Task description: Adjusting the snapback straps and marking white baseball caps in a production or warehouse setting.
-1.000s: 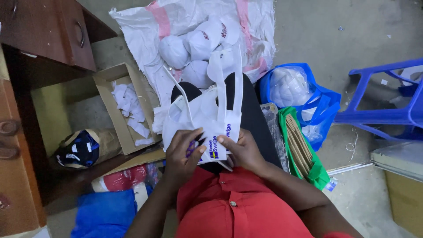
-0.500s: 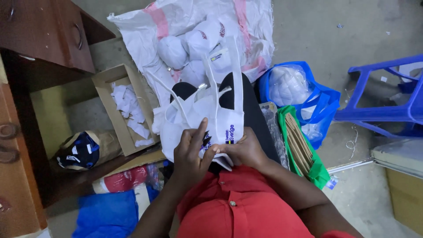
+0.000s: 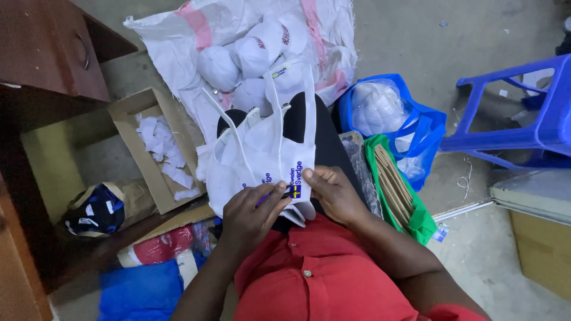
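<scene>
- A bare concrete floor [image 3: 416,35] lies under a seated person in a red shirt [image 3: 321,279], with clutter on every side.
- The left hand [image 3: 253,217] rests on the near edge of a white cloth bag [image 3: 267,154] on the lap, fingers curled and closed on a thin purple tool (probably a pen or marker, too small to tell) whose tip sits at the bag's printed patch.
- The right hand [image 3: 333,193] pins the bag just beside that patch, fingers bent and pressing down on the fabric.
- The bag drapes over the knees, its long handles trailing away from the body.
- A judgement on risk: the cloth is soft and only held at one corner, so it could slip or wrinkle under the tip and the mark could stray; a loose handle could also slide off the lap.
- Outward, counted: one woven white sack [image 3: 238,41] spread on the floor with about four rounded white bundles showing; one cardboard box [image 3: 122,113] of white scraps; one blue bag [image 3: 428,128] holding a clear-wrapped white bundle; one green bag [image 3: 416,217] of brown paper pieces; one blue plastic stool [image 3: 523,119]; one wooden cabinet [image 3: 47,47].
</scene>
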